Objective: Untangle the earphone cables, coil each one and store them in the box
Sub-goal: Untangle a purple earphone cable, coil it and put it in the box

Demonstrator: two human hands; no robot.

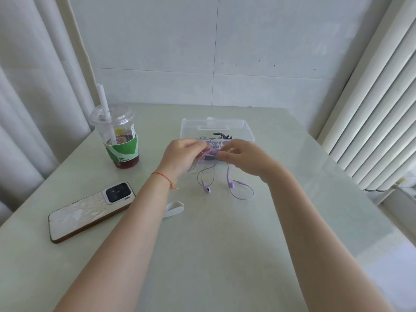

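Nearest, by the pale green table's point(225, 255) left edge, lies a white-cased smartphone point(90, 211); further in, the left hand point(180, 158) and right hand point(245, 159) pinch a bunched lilac earphone cable point(210, 154) between curled fingers (earbuds dangling onto the tabletop); behind them, toward the far edge, sits the open clear plastic box point(244, 130) holding dark cables; a lidded iced-drink cup point(119, 140) stands far left.

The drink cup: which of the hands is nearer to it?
The left. The left hand is just right of the drink cup; the right hand is farther right, beyond the purple earphone cable.
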